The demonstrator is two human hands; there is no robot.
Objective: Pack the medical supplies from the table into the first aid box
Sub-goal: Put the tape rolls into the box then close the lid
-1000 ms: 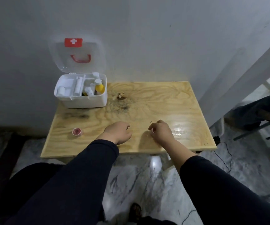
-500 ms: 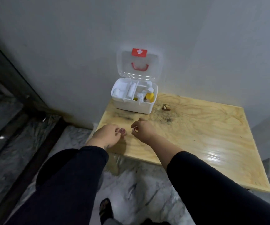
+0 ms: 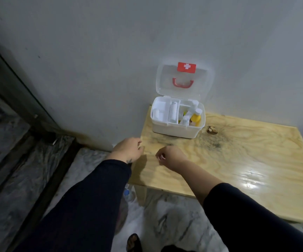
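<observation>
The white first aid box (image 3: 176,131) stands at the table's far left corner against the wall, its clear lid (image 3: 183,82) with a red cross and red handle tipped back. Inside are a yellow bottle (image 3: 195,118), white rolls (image 3: 172,111) and other white items. My right hand (image 3: 171,155) hovers over the wooden table (image 3: 238,160) in front of the box, fingers closed on a small pink-and-white item (image 3: 162,157). My left hand (image 3: 128,149) is at the table's left edge, fingers loosely apart, nothing visible in it.
A dark knot and stain (image 3: 211,129) mark the wood right of the box. A plastic water bottle (image 3: 128,193) lies on the marble floor under the table's left edge. A dark frame (image 3: 19,91) runs along the wall at left.
The view has swung left and closer. Both hands moved from the table's front middle to its left side. The small red round item no longer lies on the table.
</observation>
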